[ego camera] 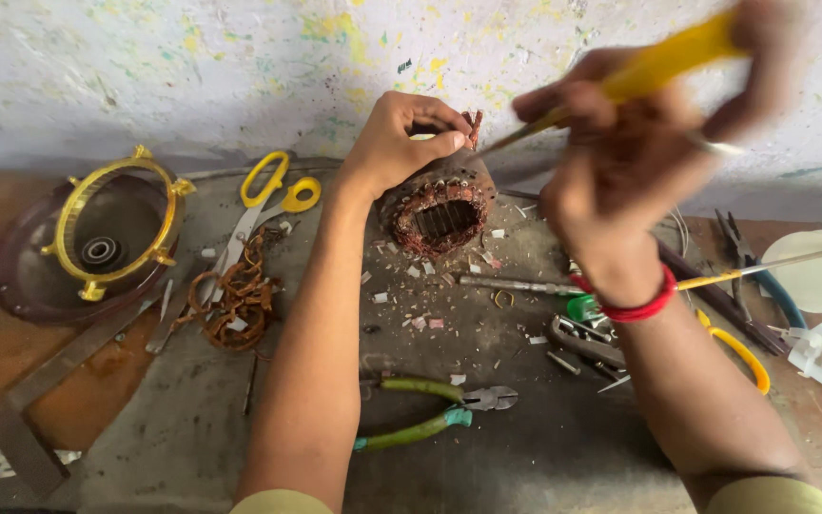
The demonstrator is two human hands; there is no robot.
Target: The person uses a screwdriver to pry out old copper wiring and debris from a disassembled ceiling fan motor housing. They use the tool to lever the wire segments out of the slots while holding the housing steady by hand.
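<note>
The motor stator (441, 211) stands at the far side of the workbench (525, 428), close to the wall (240, 67), and its open end with the copper windings faces toward the person. A small bundle of copper wire ends (473, 124) rises from its top edge.

The left hand (397, 143) rests on the top of the stator, fingers curled over the rim and the thumb pressed together with them near the wire ends, so it grips the stator and holds it steady. The right hand (639, 162) is higher and to the right, closed tight around the yellow handle of a screwdriver (620, 81). The long axis of this tool runs from upper right down to lower left, and its thin tip arrives just beside the wire ends at the top of the stator. So the stator lies down and to the left from the right hand's grip, and the left hand is the nearer one, because it touches the stator directly. The right hand is blurred.

In front of the stator, small bits of paper and copper lie on the workbench. Green-handled pliers (435, 414) lie near the front edge between the two arms. To the left lie a tangle of old copper wire (235, 300), yellow-handled scissors (273, 195) and a round cover with a golden ring (97, 233). On the right side more tools are lying.
</note>
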